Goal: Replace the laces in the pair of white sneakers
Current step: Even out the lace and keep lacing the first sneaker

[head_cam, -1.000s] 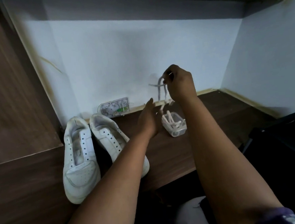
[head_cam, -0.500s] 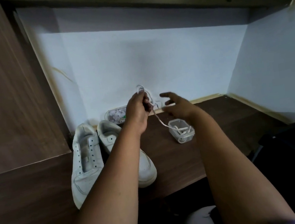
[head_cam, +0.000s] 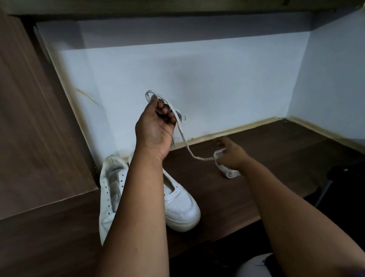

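Observation:
Two white sneakers stand side by side on the dark wooden desk [head_cam: 274,150], toes toward me: the left sneaker [head_cam: 109,192] and the right sneaker [head_cam: 181,206], both with bare eyelets and partly hidden by my left forearm. My left hand [head_cam: 155,127] is raised above them and grips a bunched white lace [head_cam: 182,136]. The lace hangs down and runs right into a small clear container [head_cam: 228,173]. My right hand [head_cam: 232,155] rests on top of that container with its fingers spread and covers most of it.
A white wall closes the back and right of the desk, with a wooden shelf [head_cam: 184,3] overhead. A brown wooden panel [head_cam: 14,112] stands at the left. A black chair [head_cam: 363,177] sits at the right edge.
My left hand has lifted the lace higher and drawn more of it out of the container. My right hand has dropped from above the container onto it.

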A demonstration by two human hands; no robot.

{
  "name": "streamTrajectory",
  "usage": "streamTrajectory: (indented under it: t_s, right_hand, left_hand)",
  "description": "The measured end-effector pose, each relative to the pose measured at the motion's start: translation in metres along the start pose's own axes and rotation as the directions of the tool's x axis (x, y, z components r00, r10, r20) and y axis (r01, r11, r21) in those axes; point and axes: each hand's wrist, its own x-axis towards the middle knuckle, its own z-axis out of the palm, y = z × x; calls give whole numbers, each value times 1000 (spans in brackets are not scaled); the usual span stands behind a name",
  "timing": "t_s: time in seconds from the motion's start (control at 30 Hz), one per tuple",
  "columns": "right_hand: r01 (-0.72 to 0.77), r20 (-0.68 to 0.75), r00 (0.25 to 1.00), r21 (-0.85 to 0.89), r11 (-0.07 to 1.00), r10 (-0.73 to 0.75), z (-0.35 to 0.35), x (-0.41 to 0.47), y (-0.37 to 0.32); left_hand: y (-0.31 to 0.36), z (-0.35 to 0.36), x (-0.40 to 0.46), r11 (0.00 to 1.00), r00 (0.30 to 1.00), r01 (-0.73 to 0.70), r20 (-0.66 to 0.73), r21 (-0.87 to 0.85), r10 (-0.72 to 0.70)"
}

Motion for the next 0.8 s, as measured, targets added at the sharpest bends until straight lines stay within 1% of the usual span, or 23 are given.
streamTrajectory:
  t_s: [0.03, 0.07, 0.1, 0.13, 0.17, 0.23, 0.27, 0.3, 0.33, 0.37, 0.4, 0.43, 0.47, 0.5, 0.53, 0.57, 0.6, 0.63, 0.67, 0.7, 0.73, 0.77, 0.8]
  right_hand:
    - [56, 84, 996, -175, 983, -42, 4, -2, -2]
    - [96, 128, 990, -339, 936, -56, 10, -3, -2]
    - [108, 117, 991, -441, 891, -62, 16, -3, -2]
    - [91, 53, 996, -459, 884, -75, 22, -2, -1]
    - [53, -52, 995, -407, 912, -81, 26, -3, -1]
    - [-90, -263, 963, -121, 989, 56, 24, -4, -4]
    - [-141, -320, 937, 18, 990, 139, 21, -5, -6]
    - [-152, -384, 905, 108, 982, 182, 15, -4, -8]
    - [-114, -464, 869, 153, 982, 173, 9, -3, -11]
    - [-43, -538, 833, 171, 984, 130, 3, -2, -16]
    - [41, -587, 806, 183, 982, 76, -1, -2, -24]
    - [122, -618, 786, 192, 974, 23, -3, -3, -35]
    - [191, -632, 774, 191, 963, -28, -4, -4, -46]
    - [253, -629, 773, 185, 950, -84, -2, -6, -59]
    - [311, -610, 779, 171, 935, -147, 0, -9, -73]
    - [377, -576, 784, 147, 915, -230, 4, -12, -88]
    - [441, -525, 788, 118, 890, -320, 8, -17, -104]
    - [496, -461, 791, 100, 863, -401, 13, -22, -119]
    - [530, -388, 800, 100, 842, -458, 19, -29, -134]
    - [553, -313, 808, 110, 826, -499, 24, -36, -146]
    - [573, -245, 808, 115, 811, -536, 30, -44, -158]
    - [596, -191, 799, 117, 794, -571, 37, -49, -168]
    - [613, -148, 789, 119, 781, -597, 42, -53, -174]
  left_hand:
    - [0, 2, -2, 1000, 1000, 5, 11, -4, -5]
    - [0, 4, -5, 1000, 1000, 7, 22, -10, -7]
    - [1, 6, -7, 1000, 999, 6, 33, -17, -5]
    - [4, 8, -9, 1000, 999, 0, 42, -28, 1]
    - [8, 10, -11, 999, 999, -7, 50, -44, 9]
    - [18, 11, -15, 998, 998, -27, 58, -64, 31]
    - [24, 10, -16, 997, 998, -43, 49, -57, 46]
    - [28, 9, -17, 998, 998, -62, 31, -28, 63]
    - [33, 8, -19, 996, 996, -87, 5, 30, 86]
    - [37, 6, -20, 986, 992, -117, -22, 119, 121]
    - [41, 3, -21, 960, 986, -148, -42, 239, 162]
    - [45, -3, -20, 905, 977, -173, -48, 389, 208]
    - [49, -8, -19, 803, 970, -180, -34, 568, 241]
    - [54, -15, -19, 633, 967, -163, -4, 757, 254]
    - [57, -23, -19, 401, 972, -132, 40, 906, 232]
    - [58, -30, -22, 153, 980, -98, 69, 983, 184]
    - [58, -34, -26, -32, 989, -76, 80, 997, 121]
    - [57, -37, -30, -117, 995, -68, 75, 991, 59]
    - [58, -38, -37, -107, 998, -63, 63, 992, -3]
    - [60, -40, -42, -63, 997, -53, 49, 997, -60]
    - [63, -43, -48, -53, 995, -50, 46, 997, -88]
    - [69, -50, -51, -121, 995, -56, 46, 991, -88]
    - [75, -57, -52, -212, 997, -63, 53, 975, -50]
